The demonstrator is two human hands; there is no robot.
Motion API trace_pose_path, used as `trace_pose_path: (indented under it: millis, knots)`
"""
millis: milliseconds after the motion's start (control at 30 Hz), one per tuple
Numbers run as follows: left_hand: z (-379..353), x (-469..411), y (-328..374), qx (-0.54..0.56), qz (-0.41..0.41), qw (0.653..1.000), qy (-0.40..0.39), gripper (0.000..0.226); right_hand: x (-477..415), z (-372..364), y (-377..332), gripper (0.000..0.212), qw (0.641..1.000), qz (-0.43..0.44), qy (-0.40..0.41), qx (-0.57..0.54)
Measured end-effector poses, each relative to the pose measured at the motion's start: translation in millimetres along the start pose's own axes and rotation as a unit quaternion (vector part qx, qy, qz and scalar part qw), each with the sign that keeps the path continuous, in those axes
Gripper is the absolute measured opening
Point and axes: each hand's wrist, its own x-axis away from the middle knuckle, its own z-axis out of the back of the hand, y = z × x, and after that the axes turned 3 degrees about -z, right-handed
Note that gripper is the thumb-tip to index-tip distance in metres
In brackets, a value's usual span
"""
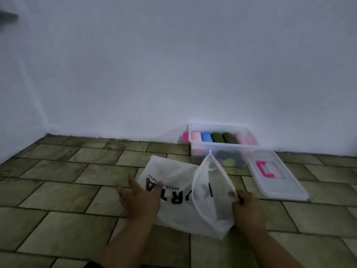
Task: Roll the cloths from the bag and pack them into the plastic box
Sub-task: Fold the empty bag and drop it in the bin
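Observation:
A white bag (173, 190) with black lettering lies on the tiled floor, its mouth held up and open toward the right. My right hand (246, 207) pinches the rim of that mouth. My left hand (138, 198) hovers over the bag's left part with fingers spread, holding nothing. Behind the bag stands a clear plastic box (222, 146) against the wall. It holds several rolled cloths (218, 137) in pink, blue and dark green, with more rolls showing through its front wall. What lies inside the bag is dim and unclear.
The box's clear lid (278, 180) with a pink handle lies flat on the floor to the right of the bag. A pink latch (185, 136) shows at the box's left end. A white wall closes off the back; olive floor tiles stretch left and forward.

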Motion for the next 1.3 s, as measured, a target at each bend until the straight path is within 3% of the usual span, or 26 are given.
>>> trace_pose_path:
  millis: [100, 167, 267, 367, 467, 533, 600, 667, 700, 767, 833, 900, 1000, 1067, 1100, 1133, 1200, 1233, 1300]
  knots:
    - [-23, -7, 25, 0.093, 0.071, 0.990, -0.083, 0.100, 11, 24, 19, 0.050, 0.989, 0.116, 0.076, 0.049]
    - [-41, 8, 40, 0.137, 0.032, 0.974, -0.177, 0.101, 18, 35, 29, 0.061, 0.969, 0.216, 0.071, 0.097]
    - [-70, 53, 63, 0.134, -0.090, 0.942, -0.296, 0.112, 32, 41, 34, 0.055, 0.948, 0.256, -0.052, 0.183]
    - [-103, 93, 80, 0.066, -0.132, 0.919, -0.365, 0.127, 50, 38, 44, 0.049, 0.937, 0.260, -0.139, 0.190]
    - [-125, 117, 91, 0.015, -0.208, 0.904, -0.374, 0.135, 65, 51, 52, 0.030, 0.952, 0.148, -0.244, 0.110]
    - [-132, 123, 92, 0.033, -0.246, 0.898, -0.363, 0.128, 59, 67, 73, 0.023, 0.962, 0.088, -0.229, 0.118]
    - [-137, 123, 92, 0.035, -0.268, 0.900, -0.342, 0.111, 56, 78, 71, 0.025, 0.930, 0.267, -0.208, 0.141]
    - [-141, 124, 90, 0.028, -0.266, 0.909, -0.321, 0.098, 43, 98, 70, 0.031, 0.951, 0.301, -0.075, 0.016]
    - [-145, 126, 89, 0.028, -0.265, 0.910, -0.319, 0.094, 37, 111, 75, 0.039, 0.945, 0.326, -0.031, -0.023]
    - [-155, 132, 90, 0.007, -0.290, 0.899, -0.326, 0.086, 10, 126, 74, 0.071, 0.941, 0.338, 0.034, 0.010]
    - [-166, 143, 90, -0.007, -0.294, 0.886, -0.358, 0.081, -20, 136, 70, 0.111, 0.954, 0.285, -0.048, 0.078]
    - [-179, 147, 87, -0.011, -0.326, 0.859, -0.394, 0.080, -44, 141, 70, 0.129, 0.956, 0.222, -0.166, 0.093]
    - [-184, 142, 97, -0.050, -0.348, 0.860, -0.371, 0.068, -58, 129, 80, 0.126, 0.951, 0.162, -0.262, 0.027]
    - [-182, 138, 109, -0.004, -0.296, 0.849, -0.437, 0.043, -53, 112, 90, 0.116, 0.942, 0.174, -0.288, 0.021]
    - [-180, 135, 114, 0.015, -0.284, 0.844, -0.454, 0.053, -49, 104, 97, 0.108, 0.941, 0.186, -0.284, 0.016]
    - [-178, 133, 112, 0.023, -0.275, 0.817, -0.507, 0.052, -46, 98, 103, 0.099, 0.943, 0.200, -0.266, 0.023]
    - [-170, 127, 118, 0.030, -0.197, 0.836, -0.511, 0.073, -42, 91, 113, 0.088, 0.946, 0.236, -0.209, 0.076]
    - [-169, 123, 121, 0.015, -0.220, 0.844, -0.490, 0.084, -41, 89, 117, 0.088, 0.948, 0.240, -0.178, 0.109]
    - [-162, 122, 124, -0.028, -0.264, 0.823, -0.502, 0.094, -38, 85, 120, 0.088, 0.958, 0.209, -0.130, 0.145]
